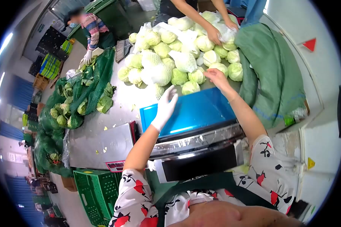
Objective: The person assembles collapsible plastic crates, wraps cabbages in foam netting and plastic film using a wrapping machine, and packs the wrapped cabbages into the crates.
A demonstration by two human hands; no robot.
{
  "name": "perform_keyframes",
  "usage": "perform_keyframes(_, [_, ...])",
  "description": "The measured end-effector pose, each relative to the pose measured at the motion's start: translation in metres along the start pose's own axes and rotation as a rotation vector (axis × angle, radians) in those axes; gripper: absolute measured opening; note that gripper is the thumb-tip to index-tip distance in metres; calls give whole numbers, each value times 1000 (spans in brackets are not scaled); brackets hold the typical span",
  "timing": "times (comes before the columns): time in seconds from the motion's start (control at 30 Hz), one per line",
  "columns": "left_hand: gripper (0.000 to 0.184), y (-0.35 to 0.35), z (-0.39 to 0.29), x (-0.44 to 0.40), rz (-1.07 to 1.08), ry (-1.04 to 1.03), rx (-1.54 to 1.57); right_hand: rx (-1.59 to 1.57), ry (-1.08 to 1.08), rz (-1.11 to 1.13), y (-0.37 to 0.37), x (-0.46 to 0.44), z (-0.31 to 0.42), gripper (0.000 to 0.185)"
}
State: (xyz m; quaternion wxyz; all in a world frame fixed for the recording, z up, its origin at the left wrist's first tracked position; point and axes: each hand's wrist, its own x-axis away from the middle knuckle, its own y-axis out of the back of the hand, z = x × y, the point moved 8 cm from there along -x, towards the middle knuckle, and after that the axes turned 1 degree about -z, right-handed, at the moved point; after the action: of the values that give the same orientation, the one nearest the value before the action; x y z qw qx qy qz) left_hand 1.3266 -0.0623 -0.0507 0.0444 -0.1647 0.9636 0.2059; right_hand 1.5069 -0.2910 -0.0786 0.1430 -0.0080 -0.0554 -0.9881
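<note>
My left hand (165,108), in a white glove, is held over the left part of the blue-topped machine (193,109), fingers apart and nothing in it. My bare right hand (218,78) reaches past the machine's far edge, fingers spread and empty, beside the front cabbages. A green cabbage (190,87) lies between my two hands, just behind the machine. Behind it is a large pile of cabbages (162,50), some in white foam net sleeves (184,61). Whether my right fingertips touch a cabbage is hard to tell.
Across the pile, another person's hands (215,34) handle a wrapped cabbage. A green sack (271,68) lies right. Green net bags of cabbages (79,90) lie left, where a person (93,28) stands. A metal scale (106,145) and green crate (96,193) are at lower left.
</note>
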Motion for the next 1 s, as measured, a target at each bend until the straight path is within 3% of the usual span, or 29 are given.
perform_keyframes(0.13, [69, -28, 37, -110, -36, 117, -133, 15, 22, -55, -31, -115, -46, 61])
perform_keyframes(0.23, [87, -44, 77, -178, -82, 162, -235, 54, -102, -27, -52, -156, -53, 76])
perform_keyframes(0.27, [93, -50, 92, -195, -92, 167, -263, -49, -140, 189, -69, -168, -58, 84])
perform_keyframes(0.37, [99, -72, 129, -220, -23, 390, -20, -75, -271, 241, -90, -176, -71, 92])
perform_keyframes(0.5, [96, -71, 122, -222, 12, 315, 21, -80, -206, 255, -111, -177, -73, 105])
perform_keyframes(0.53, [98, -66, 105, -213, 10, 305, -11, 33, -214, 221, -107, -159, -46, 105])
perform_keyframes(0.57, [100, -60, 115, -206, -44, 346, -74, -26, -56, 239, -113, -161, -46, 103])
perform_keyframes(0.63, [105, -37, 62, -176, -123, 178, 137, -43, -85, 97, -113, -120, 2, 78])
perform_keyframes(0.73, [111, 18, 17, -110, -264, -61, 228, -285, 35, 259, -154, -63, 56, 72])
perform_keyframes(0.83, [100, 84, 0, -20, -446, 4, 317, -162, 302, 483, -225, 10, 96, 75])
perform_keyframes(0.9, [94, 136, 18, 44, -549, 62, 205, -149, 315, 629, -281, 62, 108, 79])
perform_keyframes(0.97, [85, 175, 27, 106, -702, 128, 277, -257, 110, 840, -350, 114, 84, 79])
perform_keyframes(1.0, [82, 196, 53, 139, -769, 160, 223, -157, 136, 841, -377, 135, 77, 79])
